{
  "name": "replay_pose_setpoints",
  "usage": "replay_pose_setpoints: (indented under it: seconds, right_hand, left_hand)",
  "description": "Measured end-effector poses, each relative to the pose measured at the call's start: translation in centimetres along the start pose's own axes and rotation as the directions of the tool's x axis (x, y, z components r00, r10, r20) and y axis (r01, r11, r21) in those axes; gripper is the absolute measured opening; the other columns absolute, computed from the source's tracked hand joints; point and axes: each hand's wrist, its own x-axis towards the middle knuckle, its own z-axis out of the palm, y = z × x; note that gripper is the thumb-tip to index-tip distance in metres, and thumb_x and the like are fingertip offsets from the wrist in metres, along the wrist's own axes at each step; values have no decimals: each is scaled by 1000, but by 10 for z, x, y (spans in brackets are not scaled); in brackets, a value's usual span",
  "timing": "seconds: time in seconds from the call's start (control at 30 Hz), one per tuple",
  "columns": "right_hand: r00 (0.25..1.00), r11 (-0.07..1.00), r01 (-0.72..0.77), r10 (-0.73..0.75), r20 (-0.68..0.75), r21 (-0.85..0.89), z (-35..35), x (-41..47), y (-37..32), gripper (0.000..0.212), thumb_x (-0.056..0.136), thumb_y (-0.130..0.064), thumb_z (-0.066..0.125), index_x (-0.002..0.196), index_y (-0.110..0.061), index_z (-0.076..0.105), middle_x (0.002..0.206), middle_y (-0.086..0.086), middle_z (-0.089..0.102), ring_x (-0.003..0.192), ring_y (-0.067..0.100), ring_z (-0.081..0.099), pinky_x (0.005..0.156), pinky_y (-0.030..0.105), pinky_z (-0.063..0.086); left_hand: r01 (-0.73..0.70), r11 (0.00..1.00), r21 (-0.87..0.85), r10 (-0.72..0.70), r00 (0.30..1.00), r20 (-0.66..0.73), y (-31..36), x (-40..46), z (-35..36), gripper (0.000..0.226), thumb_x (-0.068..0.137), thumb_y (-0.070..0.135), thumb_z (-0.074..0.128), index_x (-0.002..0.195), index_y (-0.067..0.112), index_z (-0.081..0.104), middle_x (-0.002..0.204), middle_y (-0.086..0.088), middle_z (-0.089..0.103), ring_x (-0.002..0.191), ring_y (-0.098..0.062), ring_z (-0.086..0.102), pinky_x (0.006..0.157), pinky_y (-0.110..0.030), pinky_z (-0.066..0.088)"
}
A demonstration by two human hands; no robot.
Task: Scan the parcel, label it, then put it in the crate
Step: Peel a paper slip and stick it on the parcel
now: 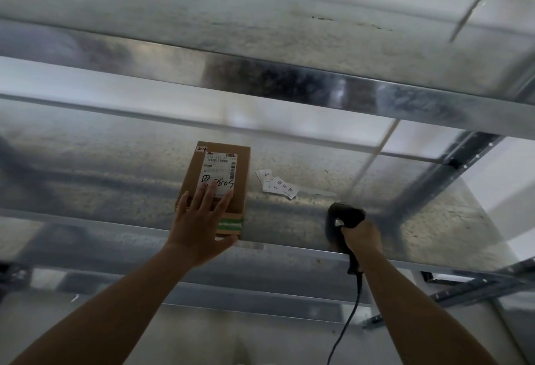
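Note:
A brown cardboard parcel (pixel 223 162) lies flat on a galvanized metal shelf (pixel 115 168). It carries a white shipping label with a barcode and black handwritten marks. My left hand (pixel 199 224) rests on the parcel's near end, fingers spread over the label's lower part, thumb at the near edge. My right hand (pixel 362 238) grips a black handheld barcode scanner (pixel 344 217) to the right of the parcel, its head just above the shelf and its cable (pixel 344 327) hanging down. No crate is in view.
A few small white paper labels (pixel 278 186) with printed characters lie on the shelf just right of the parcel. Another metal shelf (pixel 260 32) sits above. A slotted upright post (pixel 451 168) stands at the right. A lower rail (pixel 202 295) crosses below the shelf edge.

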Motion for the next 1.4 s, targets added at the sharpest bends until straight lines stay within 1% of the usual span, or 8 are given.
replay_pose_setpoints:
  seconds: [0.33, 0.47, 0.77, 1.07, 1.17, 1.23, 1.3, 1.4]
  right_hand:
    - [993, 998, 22, -14, -121, 64, -30, 21, -18, 37, 89, -27, 56, 103, 6, 60, 98, 25, 65, 90, 40, 64, 78, 48, 56]
    - [983, 992, 95, -80, -166, 82, -49, 40, -41, 39, 89, -29, 58, 105, 6, 58, 92, 22, 65, 86, 37, 64, 75, 42, 55]
    - [994, 993, 110, -109, -18, 46, -20, 53, -48, 42, 90, -25, 60, 112, 10, 56, 108, 27, 63, 93, 37, 61, 74, 36, 47]
    - [991, 990, 137, -137, 0, 25, -16, 56, -48, 49, 86, -29, 66, 112, 11, 55, 109, 27, 63, 98, 37, 61, 79, 37, 47]
    - [990, 989, 115, -107, -96, 87, -14, 50, -52, 73, 78, -29, 74, 130, 6, 37, 126, 27, 51, 115, 40, 51, 94, 47, 46]
    - [939, 971, 239, -226, -259, 21, -14, 45, -56, 85, 77, -26, 73, 140, 0, 22, 137, 25, 39, 126, 40, 39, 102, 50, 39]
    - [813, 878, 449, -479, -331, -168, -11, 42, -63, 74, 81, -21, 67, 141, -4, 26, 137, 21, 41, 125, 36, 41, 103, 48, 39]
    - [693, 699, 634, -703, -156, -331, 0, 37, -83, 56, 87, -17, 56, 138, -8, 35, 132, 15, 49, 118, 29, 49, 99, 42, 42]
  left_hand:
    - [-9, 1000, 15, 9, 1000, 9, -1, 0, 1, 91, 70, 72, 37, 146, 24, 21, 151, -20, 24, 137, -41, 24, 108, -60, 23]
    - [-16, 1000, 11, 16, 1000, -4, -1, 1, 1, 90, 71, 71, 38, 145, 22, 24, 150, -21, 27, 136, -41, 27, 106, -60, 26]
    - [-4, 1000, -3, 4, 1000, 2, 0, 7, 1, 89, 70, 70, 42, 144, 24, 26, 150, -20, 28, 135, -40, 29, 104, -61, 30]
    - [-1, 1000, -15, 1, 1000, -4, 5, 18, -1, 89, 68, 70, 40, 143, 25, 22, 148, -22, 30, 134, -41, 31, 103, -62, 30]
    - [3, 1000, -7, -3, 1000, 3, 5, 19, 1, 90, 67, 70, 41, 143, 25, 22, 149, -21, 29, 135, -41, 29, 104, -62, 29]
    - [10, 1000, -3, -10, 1000, 11, 5, 19, 3, 91, 67, 70, 41, 144, 25, 21, 149, -21, 28, 136, -40, 28, 105, -61, 29]
    - [11, 1000, -1, -11, 1000, 20, 4, 19, 3, 92, 67, 70, 40, 144, 26, 19, 150, -21, 28, 136, -40, 28, 104, -62, 29]
    - [-10, 1000, -10, 10, 1000, 17, 3, 20, 3, 92, 67, 71, 41, 144, 25, 19, 149, -21, 29, 135, -41, 29, 102, -63, 31]
